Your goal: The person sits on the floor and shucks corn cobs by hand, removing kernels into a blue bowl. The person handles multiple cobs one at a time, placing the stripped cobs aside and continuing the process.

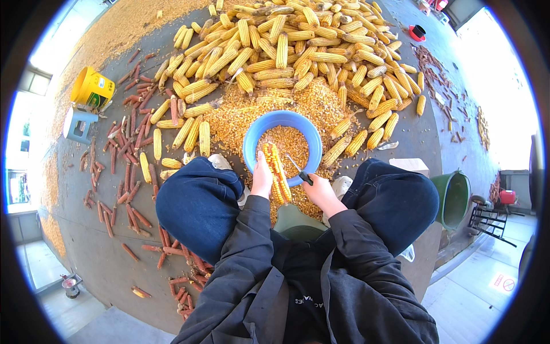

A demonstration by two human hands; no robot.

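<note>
An ear of corn (pixel 277 174) lies in my left hand (pixel 261 178), held over the near rim of a blue plastic basin (pixel 316 142). Dark gaps run lengthwise between its yellow kernel rows. My right hand (pixel 319 189) grips a screwdriver-like tool (pixel 306 177) with a dark handle and a thin metal shaft, its tip just right of the ear. Loose kernels (pixel 285 133) fill part of the basin. More loose kernels (pixel 232 116) surround it on the floor. Part of a green stool seat (pixel 296 221) shows between my legs.
Beyond the basin rises a pile of corn ears (pixel 300 47). Bare reddish cobs (pixel 129 163) are scattered at left, near a yellow bucket (pixel 92 88) and a blue-grey stool (pixel 79 124). At right stand a green tub (pixel 451 200) and a black metal frame with wheels (pixel 490 219).
</note>
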